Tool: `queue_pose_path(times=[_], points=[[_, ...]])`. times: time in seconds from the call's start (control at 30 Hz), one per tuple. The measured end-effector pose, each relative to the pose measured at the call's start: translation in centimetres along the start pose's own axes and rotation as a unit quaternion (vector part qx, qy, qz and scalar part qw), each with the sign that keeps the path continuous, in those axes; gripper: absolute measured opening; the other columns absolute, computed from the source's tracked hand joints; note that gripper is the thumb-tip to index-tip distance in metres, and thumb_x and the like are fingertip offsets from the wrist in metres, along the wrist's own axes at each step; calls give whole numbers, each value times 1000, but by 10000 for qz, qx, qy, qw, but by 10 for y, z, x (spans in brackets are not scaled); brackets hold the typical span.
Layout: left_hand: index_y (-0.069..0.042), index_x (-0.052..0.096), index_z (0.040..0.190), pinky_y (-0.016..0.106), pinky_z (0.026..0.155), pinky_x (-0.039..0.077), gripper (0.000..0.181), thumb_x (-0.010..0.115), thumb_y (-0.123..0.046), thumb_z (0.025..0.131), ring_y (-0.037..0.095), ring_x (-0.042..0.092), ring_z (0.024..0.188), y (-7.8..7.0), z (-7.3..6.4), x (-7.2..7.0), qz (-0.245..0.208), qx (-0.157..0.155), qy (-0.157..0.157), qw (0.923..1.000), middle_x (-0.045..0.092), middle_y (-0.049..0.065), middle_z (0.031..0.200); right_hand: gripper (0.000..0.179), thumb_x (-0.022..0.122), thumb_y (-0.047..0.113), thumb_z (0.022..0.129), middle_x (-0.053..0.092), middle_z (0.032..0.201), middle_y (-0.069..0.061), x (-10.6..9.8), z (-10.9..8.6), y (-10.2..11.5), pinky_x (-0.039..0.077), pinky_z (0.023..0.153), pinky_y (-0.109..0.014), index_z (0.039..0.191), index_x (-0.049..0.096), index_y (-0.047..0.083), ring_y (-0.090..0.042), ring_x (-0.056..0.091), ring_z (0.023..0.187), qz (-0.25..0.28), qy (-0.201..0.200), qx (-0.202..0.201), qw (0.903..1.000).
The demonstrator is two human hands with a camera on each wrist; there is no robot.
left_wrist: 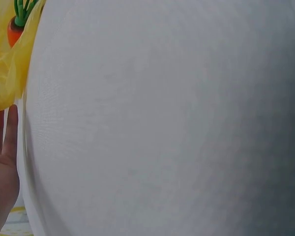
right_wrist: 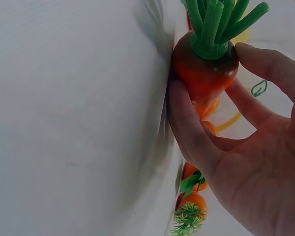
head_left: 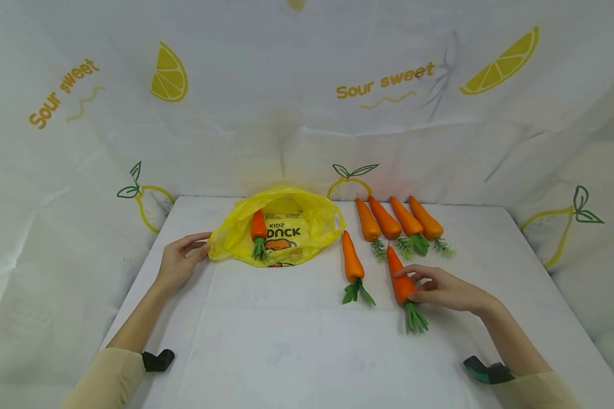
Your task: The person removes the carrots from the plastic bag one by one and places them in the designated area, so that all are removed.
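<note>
A yellow plastic bag (head_left: 314, 250) lies with its mouth toward me at the back of the table, a carrot (head_left: 258, 224) with a green stub top inside it. At the bag's left edge, my left hand (head_left: 180, 262) pinches the thin plastic between thumb and fingers. My right hand (head_left: 447, 288) holds another carrot (head_left: 400, 278) near its thick end. In the right wrist view, thumb and fingers stand on either side of that carrot (right_wrist: 206, 73), just below its green stems. One leafy-topped carrot (head_left: 352, 258) lies between the bag and my right hand.
Several more carrots (head_left: 390, 218) lie in a row at the back right, tips pointing away. A white cloth covers the table (head_left: 286, 341). Behind it hangs a white curtain (head_left: 266, 113) printed with lemons and lettering.
</note>
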State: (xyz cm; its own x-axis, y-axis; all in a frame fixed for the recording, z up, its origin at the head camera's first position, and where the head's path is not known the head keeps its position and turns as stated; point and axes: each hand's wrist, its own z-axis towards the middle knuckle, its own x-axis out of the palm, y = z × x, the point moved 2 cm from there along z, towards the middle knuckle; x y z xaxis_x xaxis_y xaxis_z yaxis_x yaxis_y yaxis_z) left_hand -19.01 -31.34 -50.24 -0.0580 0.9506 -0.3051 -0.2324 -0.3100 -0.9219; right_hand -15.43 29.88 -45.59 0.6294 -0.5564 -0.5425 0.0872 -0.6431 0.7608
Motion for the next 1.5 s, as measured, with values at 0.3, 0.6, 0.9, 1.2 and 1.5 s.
queue_pose_path(times=[0.3, 0.6, 0.9, 1.2, 1.5], points=[[12, 69, 134, 19, 81, 65, 35, 74, -2, 102, 4, 72, 101, 0, 0, 0, -132, 103, 56, 9998, 75, -12, 123, 46, 67, 16, 105, 66, 136, -28, 0, 8, 3, 61, 84, -25, 149, 57, 4, -24, 71, 105, -251, -388, -118, 9989], [13, 69, 133, 20, 81, 65, 35, 73, 2, 101, 4, 73, 102, 0, 0, 0, -166, 110, 88, 9998, 75, -17, 121, 41, 66, 16, 107, 68, 140, -27, -2, 10, 6, 67, 93, -45, 146, 63, 3, -38, 72, 117, -600, -925, -468, 9928], [14, 68, 133, 21, 80, 65, 35, 72, 4, 101, 1, 73, 100, 1, 1, 1, -218, 112, 91, 9997, 75, -18, 120, 38, 68, 14, 107, 71, 138, -24, -6, 9, 4, 66, 94, -38, 143, 65, 3, -41, 71, 123, -693, -1328, -610, 9868], [15, 68, 134, 21, 80, 66, 35, 72, 4, 101, 1, 74, 102, 1, 2, 2, -235, 100, 154, 9996, 75, -14, 120, 39, 66, 14, 109, 70, 139, -28, -27, 1, 12, 57, 91, -14, 144, 63, -2, -47, 71, 122, -712, -1590, -699, 9822], [12, 70, 134, 21, 80, 66, 35, 74, 3, 100, -2, 73, 103, 3, 1, 2, -136, 11, 132, 9998, 76, -11, 122, 36, 68, 14, 108, 72, 139, -21, -48, 15, 54, 57, 92, -13, 142, 66, 3, -33, 75, 115, -786, -1742, -1041, 9760]])
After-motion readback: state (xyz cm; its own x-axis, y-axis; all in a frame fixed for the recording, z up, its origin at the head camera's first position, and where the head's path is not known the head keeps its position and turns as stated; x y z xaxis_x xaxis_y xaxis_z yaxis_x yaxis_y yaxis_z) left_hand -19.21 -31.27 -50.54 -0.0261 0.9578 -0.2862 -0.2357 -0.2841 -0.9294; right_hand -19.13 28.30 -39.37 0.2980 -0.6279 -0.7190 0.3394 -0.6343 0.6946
